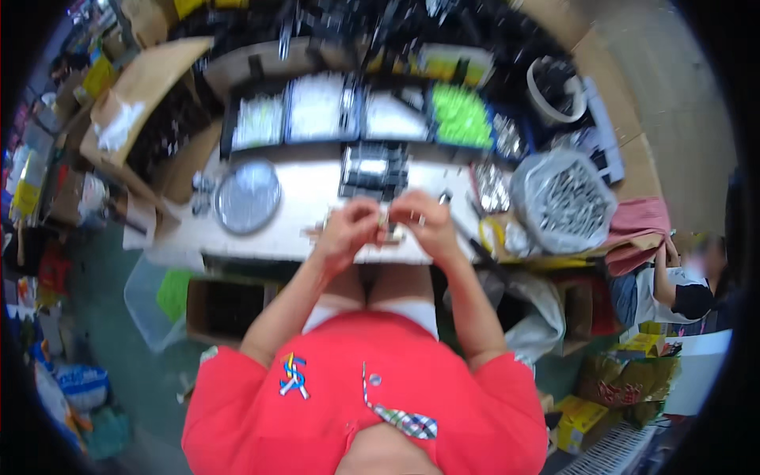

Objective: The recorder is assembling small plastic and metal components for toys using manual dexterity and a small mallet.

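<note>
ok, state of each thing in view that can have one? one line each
Left hand: fingers bent, grip too blurred to tell
Right hand: fingers bent, grip unclear too
Clear bag: open, filled with grey parts
Green pieces: heaped together
Round dish: lying flat on the table
White bucket: open, dark things inside
Left cardboard box: open, flap raised
</note>
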The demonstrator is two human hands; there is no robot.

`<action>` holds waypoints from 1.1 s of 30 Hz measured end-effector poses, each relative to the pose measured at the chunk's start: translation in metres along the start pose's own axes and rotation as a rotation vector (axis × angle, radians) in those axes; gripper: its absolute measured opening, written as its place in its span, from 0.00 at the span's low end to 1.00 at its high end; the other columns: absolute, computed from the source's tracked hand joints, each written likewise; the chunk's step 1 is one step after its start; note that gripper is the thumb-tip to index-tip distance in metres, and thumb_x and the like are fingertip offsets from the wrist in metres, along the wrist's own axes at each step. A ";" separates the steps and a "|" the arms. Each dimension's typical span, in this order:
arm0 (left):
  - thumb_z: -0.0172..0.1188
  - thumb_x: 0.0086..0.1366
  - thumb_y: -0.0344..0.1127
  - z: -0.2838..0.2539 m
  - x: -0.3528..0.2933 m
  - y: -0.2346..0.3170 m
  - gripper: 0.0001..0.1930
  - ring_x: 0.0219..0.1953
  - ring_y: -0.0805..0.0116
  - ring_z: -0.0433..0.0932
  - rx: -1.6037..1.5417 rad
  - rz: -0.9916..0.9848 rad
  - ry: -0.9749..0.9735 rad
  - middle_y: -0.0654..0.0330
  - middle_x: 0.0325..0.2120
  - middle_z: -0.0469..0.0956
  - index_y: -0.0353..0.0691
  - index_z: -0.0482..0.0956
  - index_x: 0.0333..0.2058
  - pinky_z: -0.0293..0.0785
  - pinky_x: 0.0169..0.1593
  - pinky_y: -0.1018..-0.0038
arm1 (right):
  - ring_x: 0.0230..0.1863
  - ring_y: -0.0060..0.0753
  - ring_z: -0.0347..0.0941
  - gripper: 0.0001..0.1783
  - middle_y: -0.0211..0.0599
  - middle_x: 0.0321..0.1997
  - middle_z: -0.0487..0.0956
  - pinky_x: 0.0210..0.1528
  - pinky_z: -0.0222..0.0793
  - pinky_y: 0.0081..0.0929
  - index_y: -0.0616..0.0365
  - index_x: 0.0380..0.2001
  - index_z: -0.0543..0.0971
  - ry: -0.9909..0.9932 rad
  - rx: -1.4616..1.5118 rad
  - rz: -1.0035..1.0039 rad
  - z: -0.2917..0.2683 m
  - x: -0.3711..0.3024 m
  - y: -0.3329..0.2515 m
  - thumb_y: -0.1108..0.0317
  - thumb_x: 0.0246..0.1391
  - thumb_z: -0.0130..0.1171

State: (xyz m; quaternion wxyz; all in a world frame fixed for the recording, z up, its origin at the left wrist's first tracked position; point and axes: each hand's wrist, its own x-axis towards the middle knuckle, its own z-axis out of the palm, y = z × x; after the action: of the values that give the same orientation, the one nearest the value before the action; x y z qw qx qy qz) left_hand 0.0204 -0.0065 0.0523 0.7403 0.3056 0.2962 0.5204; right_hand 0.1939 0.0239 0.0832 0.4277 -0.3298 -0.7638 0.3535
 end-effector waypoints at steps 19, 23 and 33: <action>0.56 0.59 0.27 -0.031 -0.007 -0.016 0.06 0.26 0.70 0.77 -0.186 0.120 -0.060 0.57 0.28 0.77 0.35 0.76 0.35 0.76 0.30 0.73 | 0.33 0.29 0.71 0.06 0.36 0.30 0.73 0.34 0.67 0.20 0.64 0.30 0.76 -0.092 0.013 -0.036 0.023 0.009 0.007 0.82 0.46 0.54; 0.56 0.59 0.26 -0.026 -0.006 -0.018 0.06 0.27 0.70 0.77 -0.084 0.207 0.017 0.57 0.28 0.77 0.34 0.75 0.36 0.77 0.31 0.73 | 0.31 0.34 0.71 0.07 0.37 0.30 0.73 0.31 0.66 0.23 0.62 0.30 0.76 -0.032 -0.004 -0.057 0.029 0.007 0.008 0.82 0.44 0.55; 0.55 0.59 0.25 -0.025 -0.004 -0.028 0.05 0.28 0.72 0.77 -0.031 0.286 0.102 0.59 0.29 0.76 0.34 0.76 0.35 0.77 0.32 0.77 | 0.26 0.24 0.71 0.05 0.36 0.28 0.74 0.27 0.66 0.17 0.64 0.29 0.77 0.144 -0.185 -0.077 0.040 -0.012 0.005 0.77 0.45 0.60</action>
State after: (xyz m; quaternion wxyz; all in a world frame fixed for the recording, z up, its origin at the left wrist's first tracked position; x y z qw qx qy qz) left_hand 0.0166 -0.0145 0.0152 0.6473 0.3061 0.2790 0.6399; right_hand 0.1641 0.0070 0.0586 0.4626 -0.3625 -0.7726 0.2402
